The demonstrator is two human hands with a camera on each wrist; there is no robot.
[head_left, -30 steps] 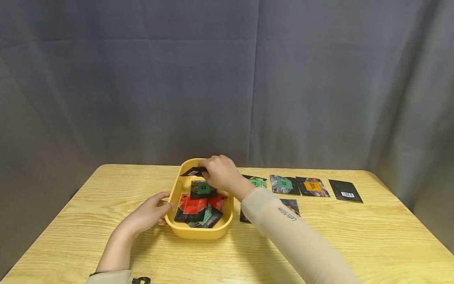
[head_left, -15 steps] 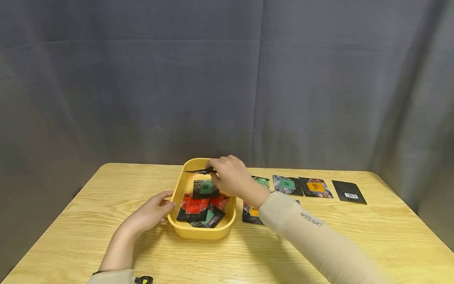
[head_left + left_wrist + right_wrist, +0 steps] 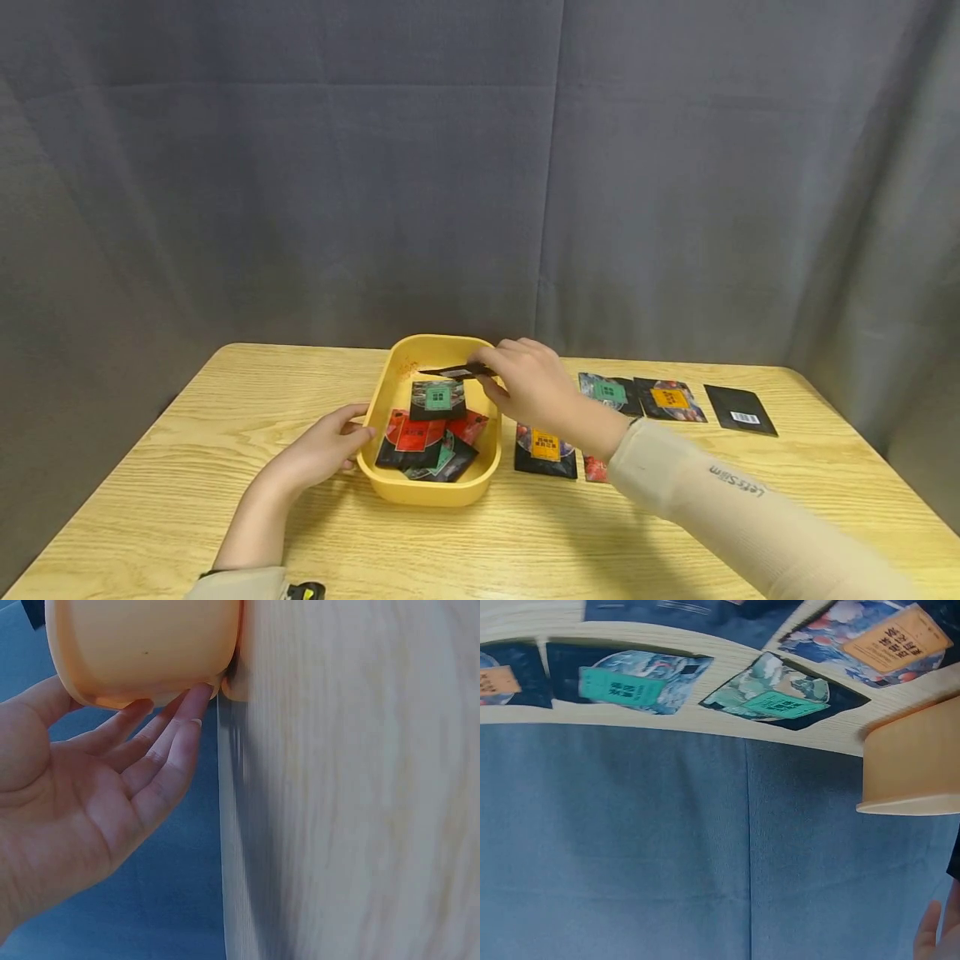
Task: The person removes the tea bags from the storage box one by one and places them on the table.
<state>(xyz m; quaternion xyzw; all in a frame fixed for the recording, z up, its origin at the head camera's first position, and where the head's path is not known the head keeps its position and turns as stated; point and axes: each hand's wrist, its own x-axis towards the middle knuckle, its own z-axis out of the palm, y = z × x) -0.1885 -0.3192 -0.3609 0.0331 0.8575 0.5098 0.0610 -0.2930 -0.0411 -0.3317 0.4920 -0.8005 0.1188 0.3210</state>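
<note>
Now my R hand (image 3: 528, 382), pinching a blk packet (image 3: 450, 372), is further right, so it's prob. partway out; L hand (image 3: 324, 447) grips tub (image 3: 429, 494).

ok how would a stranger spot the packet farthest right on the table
On the wooden table, look right from the yellow tub. The black packet lies last in the back row; unlike the orange-labelled packet beside it, it shows a white barcode, no coloured label.
</note>
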